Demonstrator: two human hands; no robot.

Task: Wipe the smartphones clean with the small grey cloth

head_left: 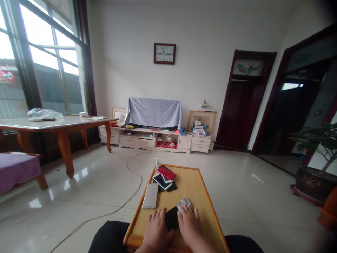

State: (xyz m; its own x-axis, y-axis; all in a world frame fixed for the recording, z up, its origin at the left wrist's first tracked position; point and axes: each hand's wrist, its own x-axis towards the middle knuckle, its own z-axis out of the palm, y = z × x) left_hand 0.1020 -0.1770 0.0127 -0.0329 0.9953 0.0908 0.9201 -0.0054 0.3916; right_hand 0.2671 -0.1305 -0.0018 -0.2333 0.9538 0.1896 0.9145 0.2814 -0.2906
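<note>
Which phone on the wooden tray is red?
The red phone on top of the pile at the far end of the wooden tray; the other phones are white or black.

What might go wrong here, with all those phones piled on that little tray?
The wooden tray seems to rest across the person's knees, so shifting legs might tilt it and slide the loose pile of phones. The small pump bottle stands at the tray's far edge and could topple off. The right hand, pressing on a grey cloth, might nudge the black phone beside it.
</note>
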